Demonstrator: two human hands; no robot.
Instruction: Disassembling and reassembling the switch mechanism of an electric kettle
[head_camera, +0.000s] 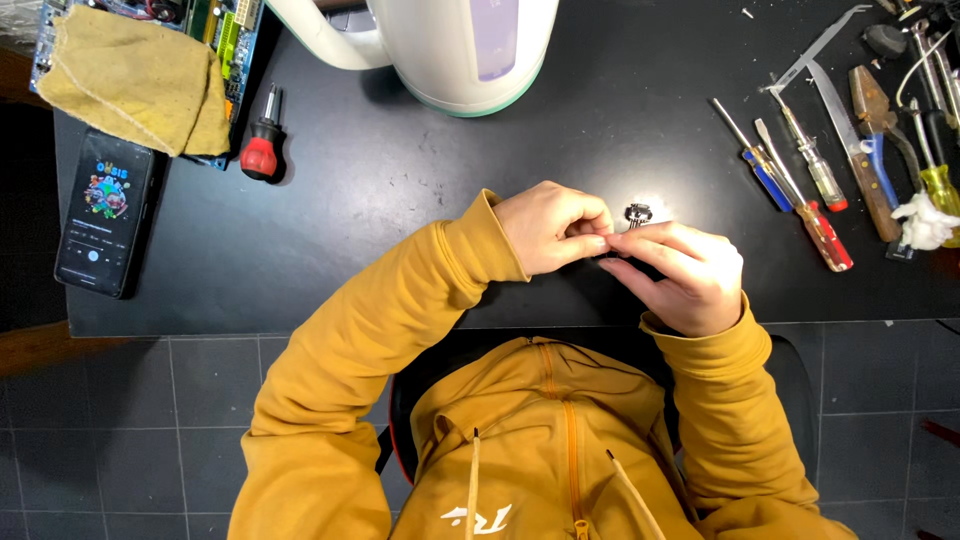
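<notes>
Black and lightly scuffed, the worktop (400, 180) fills the upper view above a grey tiled floor (150, 390). At its far edge stands a white electric kettle (450, 50); at the far left a circuit board (232, 40) lies partly covered by a yellow cloth (130, 80), with a phone (105, 212) and a stubby red-handled screwdriver (263, 140) beside them. A row of screwdrivers (800, 190) and pliers (880, 140) is spread at the right. Near the front edge, the left hand (550, 225) and right hand (680, 275) are brought together, fingertips pinched narrowly on something too small to make out. Just beyond them a small coiled metal part (638, 212) rests on the worktop. Judged from this, the work is best kept low over the surface, so that a dropped piece is not lost.
</notes>
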